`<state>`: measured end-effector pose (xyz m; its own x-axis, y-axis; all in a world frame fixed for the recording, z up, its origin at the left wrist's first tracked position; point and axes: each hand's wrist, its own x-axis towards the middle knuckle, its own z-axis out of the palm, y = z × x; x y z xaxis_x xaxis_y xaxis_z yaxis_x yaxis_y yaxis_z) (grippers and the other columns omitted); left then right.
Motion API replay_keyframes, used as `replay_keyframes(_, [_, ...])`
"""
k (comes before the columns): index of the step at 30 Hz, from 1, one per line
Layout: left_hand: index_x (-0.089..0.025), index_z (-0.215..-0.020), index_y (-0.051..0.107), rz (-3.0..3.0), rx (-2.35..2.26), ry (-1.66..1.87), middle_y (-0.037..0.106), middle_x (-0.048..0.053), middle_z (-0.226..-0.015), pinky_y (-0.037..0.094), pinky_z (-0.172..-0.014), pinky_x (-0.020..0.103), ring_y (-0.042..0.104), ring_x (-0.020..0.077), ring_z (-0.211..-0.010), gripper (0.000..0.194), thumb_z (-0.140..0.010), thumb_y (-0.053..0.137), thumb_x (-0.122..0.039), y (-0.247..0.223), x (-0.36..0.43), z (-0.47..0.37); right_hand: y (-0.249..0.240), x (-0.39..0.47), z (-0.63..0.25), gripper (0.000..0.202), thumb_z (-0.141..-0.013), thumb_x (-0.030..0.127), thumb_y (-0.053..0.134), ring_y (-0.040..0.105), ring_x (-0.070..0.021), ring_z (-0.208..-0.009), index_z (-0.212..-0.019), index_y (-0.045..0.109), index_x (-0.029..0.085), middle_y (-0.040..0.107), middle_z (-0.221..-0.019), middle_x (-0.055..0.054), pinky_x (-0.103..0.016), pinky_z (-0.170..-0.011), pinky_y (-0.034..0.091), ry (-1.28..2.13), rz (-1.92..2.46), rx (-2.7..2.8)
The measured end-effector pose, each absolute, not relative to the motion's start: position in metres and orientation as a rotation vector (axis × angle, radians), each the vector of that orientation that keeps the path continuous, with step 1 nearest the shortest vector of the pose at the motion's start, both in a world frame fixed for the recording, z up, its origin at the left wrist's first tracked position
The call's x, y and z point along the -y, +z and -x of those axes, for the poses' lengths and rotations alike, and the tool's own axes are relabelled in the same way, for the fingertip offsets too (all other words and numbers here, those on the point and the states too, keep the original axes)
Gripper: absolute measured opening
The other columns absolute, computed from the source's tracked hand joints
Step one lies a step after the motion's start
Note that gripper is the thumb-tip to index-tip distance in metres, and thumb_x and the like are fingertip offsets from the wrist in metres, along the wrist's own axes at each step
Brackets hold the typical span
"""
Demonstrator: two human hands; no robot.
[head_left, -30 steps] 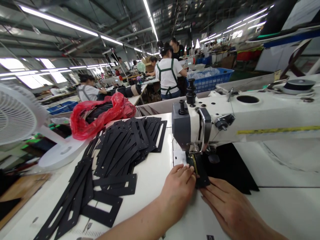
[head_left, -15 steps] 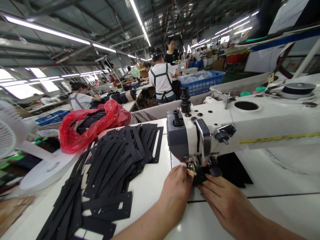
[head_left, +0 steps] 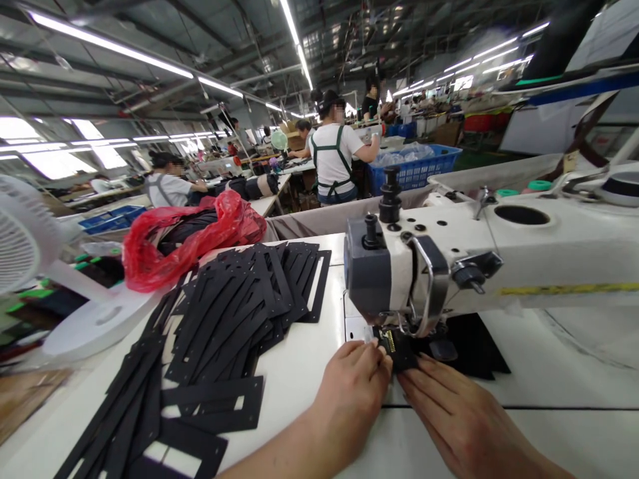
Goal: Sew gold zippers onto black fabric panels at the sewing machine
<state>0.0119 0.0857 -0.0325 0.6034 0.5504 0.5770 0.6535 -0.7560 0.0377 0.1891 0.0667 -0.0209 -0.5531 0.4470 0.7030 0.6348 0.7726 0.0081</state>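
Note:
A black piece [head_left: 403, 358] with a small yellow-marked strip lies under the head of a white sewing machine [head_left: 369, 266]. My left hand [head_left: 352, 392] pinches the near left edge of this piece, fingers curled together beside the strip. Flat and with fingers stretched out, my right hand [head_left: 456, 406] presses on the piece's right side. Behind it, more black material [head_left: 476, 346] spreads out on the white table under the machine arm. The needle itself cannot be made out.
Many black cut pieces [head_left: 234, 313] are heaped on the table [head_left: 294, 379] at left. Beyond them sit a red plastic bag [head_left: 239, 216] and a white fan [head_left: 90, 319]. A blue crate [head_left: 434, 163] and several people, one in a white shirt [head_left: 335, 153], are farther back.
The view has shifted a little, so the machine appears farther right. My left fingers have curled in more beside the strip. The person in the white shirt has raised an arm.

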Motion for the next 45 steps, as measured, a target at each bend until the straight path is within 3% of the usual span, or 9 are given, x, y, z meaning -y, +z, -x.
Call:
replay_keyframes(8, [-0.01,-0.092,0.059,2.7,1.068,-0.771,0.059,0.008,-0.081,0.052,-0.074,0.034,0.059,0.0199,-0.081,0.019,-0.092,0.04,-0.011,-0.026,-0.091,-0.013,-0.014,-0.075,-0.189,0.038,-0.089,0.006,0.034,0.067,-0.0172,-0.078,-0.085,0.071,0.014,0.071,-0.085,-0.006,-0.029,-0.072,0.057,-0.321,0.803,2.27])
replay_keyframes(15, [-0.011,-0.084,0.06,2.732,1.134,-0.763,0.057,0.007,-0.077,0.05,-0.068,0.033,0.055,0.0197,-0.073,0.018,-0.09,0.043,-0.012,-0.028,-0.099,-0.011,-0.019,-0.085,-0.191,0.035,-0.087,0.005,0.036,0.065,-0.0194,-0.089,-0.097,0.068,0.013,0.069,-0.097,-0.009,-0.032,-0.078,0.057,-0.252,0.794,2.298])
replay_keyframes(25, [-0.013,-0.086,0.059,2.797,1.196,-0.755,0.057,0.008,-0.082,0.05,-0.072,0.035,0.055,0.0203,-0.079,0.018,-0.088,0.042,-0.01,-0.029,-0.102,-0.01,-0.016,-0.086,-0.19,0.035,-0.087,0.004,0.036,0.066,-0.0194,-0.085,-0.098,0.068,0.014,0.07,-0.094,-0.009,-0.031,-0.072,0.058,-0.224,0.824,2.298])
replay_keyframes(36, [-0.014,-0.093,0.058,2.842,1.182,-0.782,0.058,0.009,-0.09,0.051,-0.077,0.037,0.057,0.0227,-0.088,0.014,-0.084,0.048,-0.009,-0.032,-0.102,-0.008,-0.026,-0.085,-0.194,0.031,-0.086,0.006,0.044,0.063,-0.0196,-0.098,-0.109,0.063,0.012,0.067,-0.105,-0.011,-0.033,-0.085,0.054,-0.177,0.807,2.311])
replay_keyframes(45, [-0.013,-0.088,0.059,2.761,1.1,-0.81,0.06,0.009,-0.085,0.053,-0.072,0.036,0.058,0.0216,-0.08,0.013,-0.085,0.047,-0.01,-0.029,-0.103,-0.013,-0.025,-0.088,-0.197,0.032,-0.085,0.005,0.043,0.063,-0.0191,-0.097,-0.107,0.065,0.014,0.068,-0.102,-0.011,-0.033,-0.085,0.054,-0.228,0.791,2.339])
